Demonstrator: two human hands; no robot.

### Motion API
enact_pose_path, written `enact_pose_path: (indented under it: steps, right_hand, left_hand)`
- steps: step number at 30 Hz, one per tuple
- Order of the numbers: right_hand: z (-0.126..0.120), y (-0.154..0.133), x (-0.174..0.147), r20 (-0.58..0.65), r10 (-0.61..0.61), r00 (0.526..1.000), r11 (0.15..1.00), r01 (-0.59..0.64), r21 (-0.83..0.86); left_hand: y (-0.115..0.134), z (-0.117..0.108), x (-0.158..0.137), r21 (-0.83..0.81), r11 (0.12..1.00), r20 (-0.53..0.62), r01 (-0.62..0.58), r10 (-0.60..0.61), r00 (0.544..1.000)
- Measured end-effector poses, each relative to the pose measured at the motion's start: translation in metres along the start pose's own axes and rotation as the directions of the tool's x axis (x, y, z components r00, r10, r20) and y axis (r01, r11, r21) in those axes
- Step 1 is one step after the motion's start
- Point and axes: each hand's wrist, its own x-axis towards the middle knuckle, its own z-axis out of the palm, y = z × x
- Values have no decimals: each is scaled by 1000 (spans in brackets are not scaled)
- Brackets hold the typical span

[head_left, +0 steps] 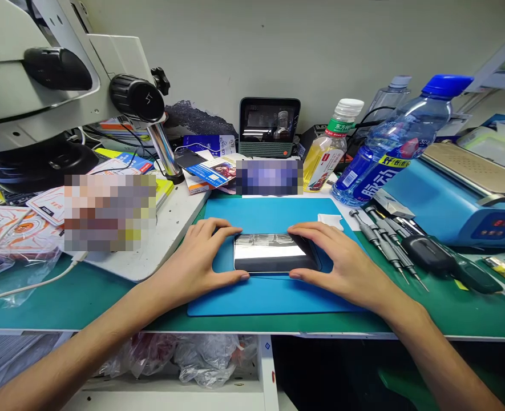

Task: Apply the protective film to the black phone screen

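Observation:
A smartphone (pixel 273 254) with a dark, glossy screen lies sideways on a blue work mat (pixel 243 299), its glass reflecting a bright band. At its left end, my left hand (pixel 205 251) grips the long edges between thumb and fingers. My right hand (pixel 338 254) does the same at the right end, thumb on the near edge and fingertips on the far one. A small white piece (pixel 330 220) rests on the mat just beyond my right hand.
Screwdrivers (pixel 383 245), a black oval item (pixel 425 254) and a blue heated device (pixel 461 200) stand to the right. Behind are a tea bottle (pixel 329 151), a large blue-capped bottle (pixel 398 142) and a small screen device (pixel 269 127). A microscope (pixel 136 100) overhangs the left; below is an open drawer (pixel 218 388).

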Motion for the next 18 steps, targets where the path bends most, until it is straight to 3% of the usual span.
enact_pose_path:
  steps: [18]
  right_hand:
    - [0,1,-1,16,9,1000,1000,-8,-19]
  left_hand:
    - [1,-2,2,-13,1000,24,28,-27,999]
